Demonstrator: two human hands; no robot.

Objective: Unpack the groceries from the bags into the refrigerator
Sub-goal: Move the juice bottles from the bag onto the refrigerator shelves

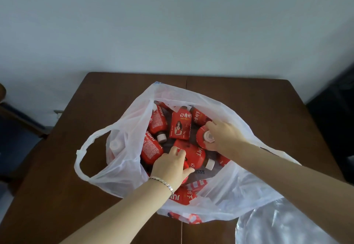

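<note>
**q:** where are the groceries sitting rn?

**a:** the red juice bottles point(180, 126) are all piling up inside the white bag point(124, 147), which is lying open on the brown table point(57, 205). both hands are reaching in.

**q:** grabbing anything?

**a:** yep. right hand point(224, 136) is pinching the cap of an upright bottle point(200, 134). left hand point(170, 167), wearing a bracelet point(164, 182), is curling its fingers over a lying bottle point(197, 156). looks like a proper grip, but the hand is hiding the contact. a clear bag point(277, 224) is lying just beside the white one.
</note>
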